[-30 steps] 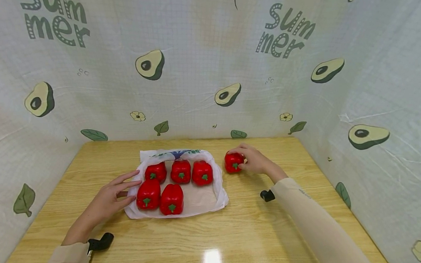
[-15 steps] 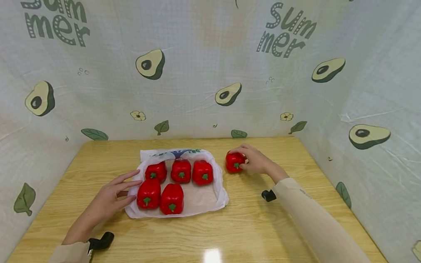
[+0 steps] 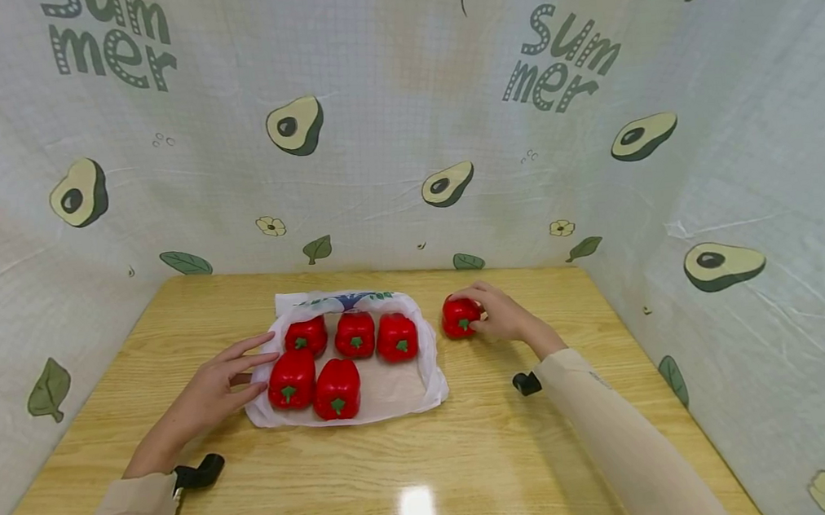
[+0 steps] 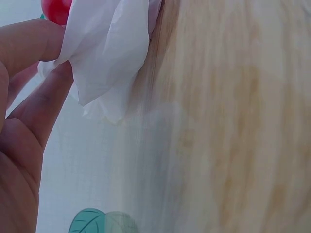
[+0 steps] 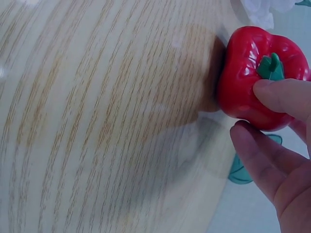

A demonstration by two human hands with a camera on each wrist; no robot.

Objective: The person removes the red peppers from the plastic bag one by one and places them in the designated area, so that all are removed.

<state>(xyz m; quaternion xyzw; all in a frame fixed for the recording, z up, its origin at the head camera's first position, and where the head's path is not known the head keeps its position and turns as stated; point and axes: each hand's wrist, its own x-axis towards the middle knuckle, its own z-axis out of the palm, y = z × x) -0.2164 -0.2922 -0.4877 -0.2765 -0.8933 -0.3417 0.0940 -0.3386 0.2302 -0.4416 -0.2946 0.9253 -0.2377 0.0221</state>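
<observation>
My right hand [image 3: 498,313] grips a red bell pepper [image 3: 456,319] that stands on the table to the right of a white plastic bag [image 3: 434,382]. In the right wrist view the thumb presses this bell pepper [image 5: 243,82] near its green stem, with fingers around its side. My left hand [image 3: 211,394] is at the bag's left edge, fingers spread. In the left wrist view its thumb and a finger pinch the white plastic [image 4: 104,53]. Several red bell peppers lie inside the open bag, including a front one [image 3: 336,391] and a back one [image 3: 355,336].
The wooden table [image 3: 329,485] carries the bag and the peppers. A white curtain [image 3: 368,89] printed with avocados and leaves stands behind and along both sides. Black wrist mounts [image 3: 199,472] are strapped to both forearms. Blue and green print [image 3: 346,302] shows on the bag's far edge.
Both hands stay almost in place, and so do the bag and the bell peppers. The whole view has shifted very slightly.
</observation>
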